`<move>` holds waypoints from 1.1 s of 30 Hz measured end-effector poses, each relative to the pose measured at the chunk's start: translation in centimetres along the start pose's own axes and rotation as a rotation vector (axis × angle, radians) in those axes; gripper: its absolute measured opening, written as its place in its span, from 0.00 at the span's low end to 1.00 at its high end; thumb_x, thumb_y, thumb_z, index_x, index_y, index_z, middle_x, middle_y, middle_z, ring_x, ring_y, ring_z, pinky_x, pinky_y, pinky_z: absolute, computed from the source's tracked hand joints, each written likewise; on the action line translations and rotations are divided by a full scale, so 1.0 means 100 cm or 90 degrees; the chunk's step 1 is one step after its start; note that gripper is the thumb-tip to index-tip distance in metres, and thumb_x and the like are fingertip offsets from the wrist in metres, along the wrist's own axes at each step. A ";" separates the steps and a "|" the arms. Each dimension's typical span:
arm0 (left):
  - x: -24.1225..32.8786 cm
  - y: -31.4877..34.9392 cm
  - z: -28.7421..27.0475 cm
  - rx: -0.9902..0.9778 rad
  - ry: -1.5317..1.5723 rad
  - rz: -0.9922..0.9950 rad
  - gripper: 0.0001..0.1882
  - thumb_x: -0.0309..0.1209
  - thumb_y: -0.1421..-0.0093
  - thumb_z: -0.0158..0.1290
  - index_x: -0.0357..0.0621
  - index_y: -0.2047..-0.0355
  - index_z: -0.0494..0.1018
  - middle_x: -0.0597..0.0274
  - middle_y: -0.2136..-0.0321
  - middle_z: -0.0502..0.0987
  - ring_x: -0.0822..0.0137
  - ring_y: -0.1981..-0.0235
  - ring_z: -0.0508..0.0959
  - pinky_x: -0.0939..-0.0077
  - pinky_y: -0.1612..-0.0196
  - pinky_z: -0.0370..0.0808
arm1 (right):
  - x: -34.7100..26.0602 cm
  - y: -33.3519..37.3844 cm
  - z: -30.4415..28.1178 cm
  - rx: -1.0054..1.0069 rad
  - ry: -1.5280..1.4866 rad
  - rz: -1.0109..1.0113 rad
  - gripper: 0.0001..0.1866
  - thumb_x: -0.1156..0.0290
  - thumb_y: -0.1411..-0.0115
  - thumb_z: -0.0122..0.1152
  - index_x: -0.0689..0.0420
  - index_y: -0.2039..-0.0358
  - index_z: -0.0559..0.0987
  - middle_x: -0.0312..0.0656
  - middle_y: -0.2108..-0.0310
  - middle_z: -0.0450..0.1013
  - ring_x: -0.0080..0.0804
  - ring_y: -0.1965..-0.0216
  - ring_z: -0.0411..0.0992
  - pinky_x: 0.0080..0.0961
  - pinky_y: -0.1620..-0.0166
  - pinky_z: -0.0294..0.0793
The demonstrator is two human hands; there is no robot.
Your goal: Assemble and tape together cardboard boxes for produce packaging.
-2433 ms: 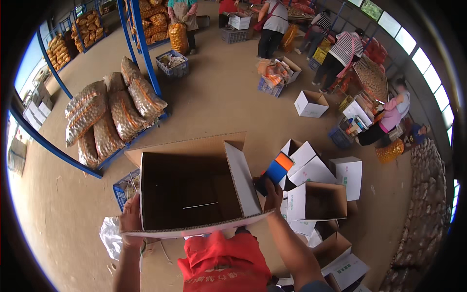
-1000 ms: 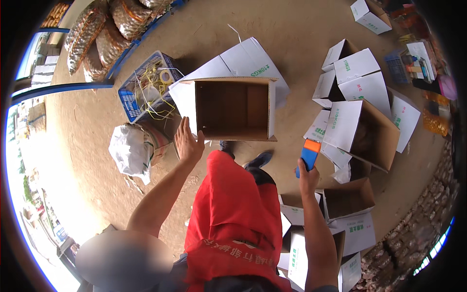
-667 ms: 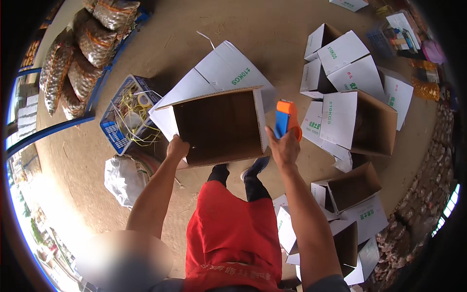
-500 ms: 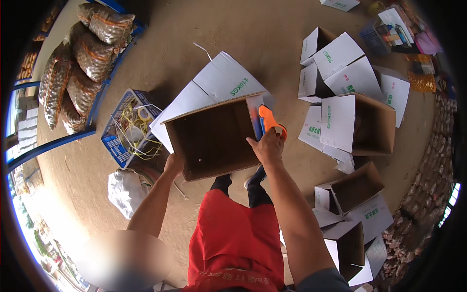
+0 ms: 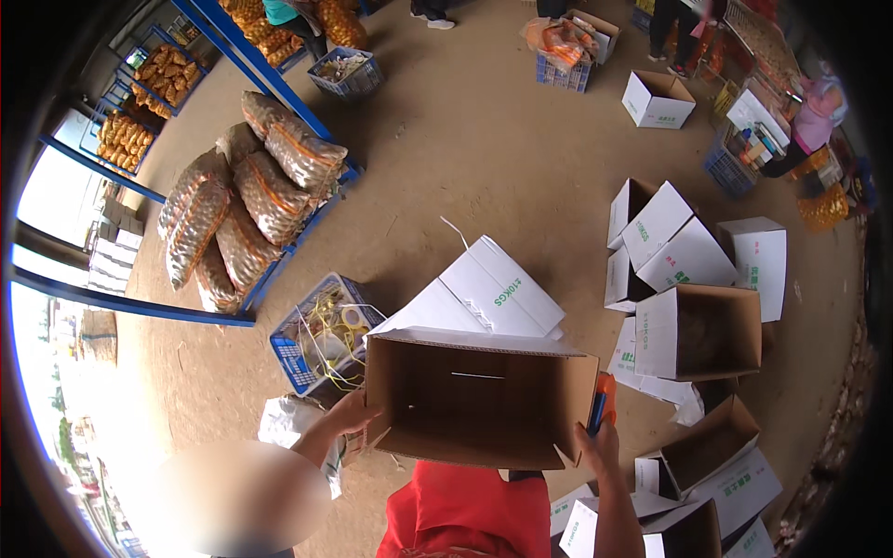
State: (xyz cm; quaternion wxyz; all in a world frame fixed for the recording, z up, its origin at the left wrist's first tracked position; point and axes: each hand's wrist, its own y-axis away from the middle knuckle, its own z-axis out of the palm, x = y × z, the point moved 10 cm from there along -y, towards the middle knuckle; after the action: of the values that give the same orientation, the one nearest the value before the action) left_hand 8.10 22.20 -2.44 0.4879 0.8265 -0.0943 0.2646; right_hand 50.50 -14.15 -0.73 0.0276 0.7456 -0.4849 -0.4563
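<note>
An open cardboard box (image 5: 479, 450), brown inside and tipped so its mouth faces me, is held up in front of my red apron. My left hand (image 5: 350, 415) grips its left wall near the lower corner. At the right wall, my right hand (image 5: 600, 448) has its fingers closed round an orange-and-blue tape dispenser (image 5: 605, 400) pressed against the box; the box partly hides the tool. Just beyond lie white flattened cartons (image 5: 484, 284) with green print. Left of them stands a blue crate (image 5: 296, 361) of yellow strapping and a tape roll.
Opened white boxes (image 5: 712, 325) are heaped along my right side. Filled mesh sacks (image 5: 251, 200) rest on a blue metal frame at the left. A white bag (image 5: 288, 420) lies by my left arm. Farther off are crates, another white box (image 5: 659, 98) and several people.
The box has turned level and its opening now faces me more squarely. Both hands stay on it. The view has tilted up, bringing the far floor and people into sight.
</note>
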 end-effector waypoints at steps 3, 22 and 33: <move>0.048 0.034 0.016 -0.006 -0.185 -0.070 0.17 0.40 0.36 0.54 0.39 0.56 0.80 0.49 0.68 0.83 0.55 0.64 0.84 0.58 0.57 0.78 | 0.028 0.049 -0.023 0.087 0.034 0.010 0.24 0.54 0.43 0.71 0.65 0.61 0.77 0.55 0.68 0.79 0.55 0.63 0.81 0.44 0.59 0.78; 0.201 0.070 0.154 -0.299 -0.064 0.045 0.21 0.32 0.36 0.57 0.35 0.45 0.71 0.53 0.60 0.82 0.60 0.65 0.86 0.63 0.69 0.86 | 0.244 0.335 -0.058 0.514 -0.596 0.333 0.24 0.52 0.28 0.57 0.64 0.66 0.79 0.43 0.77 0.78 0.30 0.79 0.78 0.26 0.73 0.79; 0.257 0.129 0.339 -0.396 0.019 -0.048 0.19 0.34 0.30 0.46 0.27 0.50 0.71 0.44 0.61 0.82 0.52 0.64 0.87 0.56 0.62 0.89 | 0.280 0.356 0.032 0.311 -0.589 0.372 0.28 0.47 0.29 0.57 0.65 0.66 0.79 0.46 0.75 0.81 0.32 0.74 0.81 0.28 0.67 0.81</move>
State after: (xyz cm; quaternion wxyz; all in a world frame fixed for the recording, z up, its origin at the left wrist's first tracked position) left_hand 36.10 -10.71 7.95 0.7280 0.6367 -0.1325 0.2168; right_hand 26.60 -52.64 -3.67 -0.2346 0.2900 -0.7222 -0.5825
